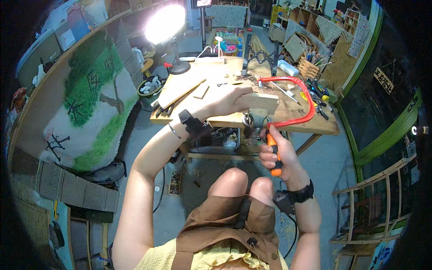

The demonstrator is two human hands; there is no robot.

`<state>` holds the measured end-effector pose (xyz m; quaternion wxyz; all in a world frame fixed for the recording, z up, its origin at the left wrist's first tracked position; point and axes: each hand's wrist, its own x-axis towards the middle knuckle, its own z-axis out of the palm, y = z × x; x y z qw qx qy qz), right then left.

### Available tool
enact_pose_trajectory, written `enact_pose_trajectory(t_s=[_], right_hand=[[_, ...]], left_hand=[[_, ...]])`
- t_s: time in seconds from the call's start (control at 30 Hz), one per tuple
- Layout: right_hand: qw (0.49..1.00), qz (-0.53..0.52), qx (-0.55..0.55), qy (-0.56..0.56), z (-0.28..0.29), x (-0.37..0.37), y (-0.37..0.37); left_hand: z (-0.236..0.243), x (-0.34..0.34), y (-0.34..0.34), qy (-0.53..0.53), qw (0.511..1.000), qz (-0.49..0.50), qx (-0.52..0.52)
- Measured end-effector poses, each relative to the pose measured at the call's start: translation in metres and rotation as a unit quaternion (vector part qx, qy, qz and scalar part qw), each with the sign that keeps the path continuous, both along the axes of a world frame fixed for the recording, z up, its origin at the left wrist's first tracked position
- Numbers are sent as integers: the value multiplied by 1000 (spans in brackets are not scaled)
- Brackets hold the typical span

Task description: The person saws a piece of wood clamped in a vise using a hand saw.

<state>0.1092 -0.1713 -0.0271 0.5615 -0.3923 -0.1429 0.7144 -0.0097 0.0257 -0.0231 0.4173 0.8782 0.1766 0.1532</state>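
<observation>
A fretsaw with a deep red bow frame (311, 104) is held in my right hand (284, 155), fingers wrapped round its orange and black handle (275, 167). Its frame arches to the right of a pale wooden board (266, 101) at the workbench's front edge. The thin blade is hard to make out against the wood. My left hand (231, 101) grips the board's left end, its fingertips partly out of sight. Just under the board, a vise (249, 120) is fixed at the bench edge; how firmly it clamps the board I cannot tell.
On the wooden workbench (184, 103) lie a long wood strip (188, 92) and a small wood block (201, 91). A bright lamp (180, 67) stands at its far left. Several tools (320, 101) lie at the right. Below the top sits a bin of tools (220, 138).
</observation>
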Motion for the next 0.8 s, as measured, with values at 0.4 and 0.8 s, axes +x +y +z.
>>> enact_pose_trajectory(t_s=[0.4,0.8], right_hand=[[999,-5,-34,-21,3,-11,-11],[999,-7,-22,-26,5,-2,-34]], left_hand=[[5,-12,-2,-55,987,25,147],[24,1,-22,-18,983,36,181]])
